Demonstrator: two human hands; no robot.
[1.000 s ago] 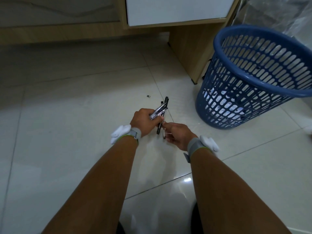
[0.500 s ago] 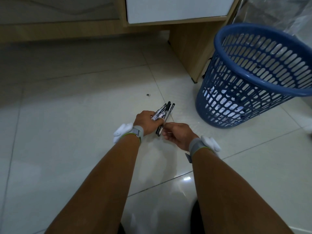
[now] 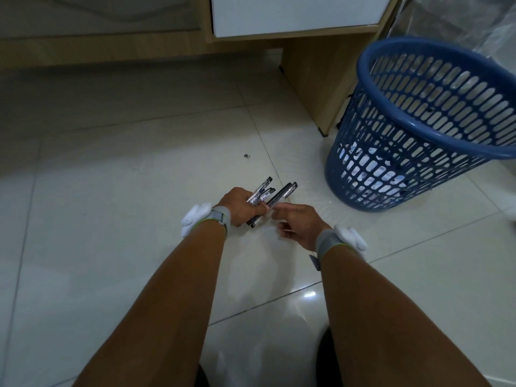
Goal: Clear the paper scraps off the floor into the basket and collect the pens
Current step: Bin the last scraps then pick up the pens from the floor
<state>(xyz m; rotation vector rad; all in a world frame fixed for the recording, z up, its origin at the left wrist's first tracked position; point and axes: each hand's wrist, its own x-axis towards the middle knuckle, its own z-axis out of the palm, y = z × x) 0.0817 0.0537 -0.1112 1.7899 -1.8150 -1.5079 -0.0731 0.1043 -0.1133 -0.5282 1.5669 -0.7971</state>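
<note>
My left hand (image 3: pixel 239 205) is closed around a bunch of several black and clear pens (image 3: pixel 275 195), held low over the tiled floor, their caps pointing up and to the right. My right hand (image 3: pixel 300 224) is just to the right of the bunch, index finger and thumb touching the pens' lower part, the other fingers loosely curled. The blue plastic basket (image 3: pixel 413 127) stands to the right on the floor, with white paper scraps (image 3: pixel 371 166) visible through its slotted wall at the bottom.
A small dark speck (image 3: pixel 246 156) lies on the tile beyond the hands. A wooden desk leg (image 3: pixel 312 79) stands just left of the basket, with a white drawer front (image 3: pixel 293 12) above. Clear plastic sheeting (image 3: pixel 458 20) hangs at the far right.
The pens that my right hand held have joined the bunch in my left hand, which now fans out wider. My right hand has loosened and sits at the bunch's side.
</note>
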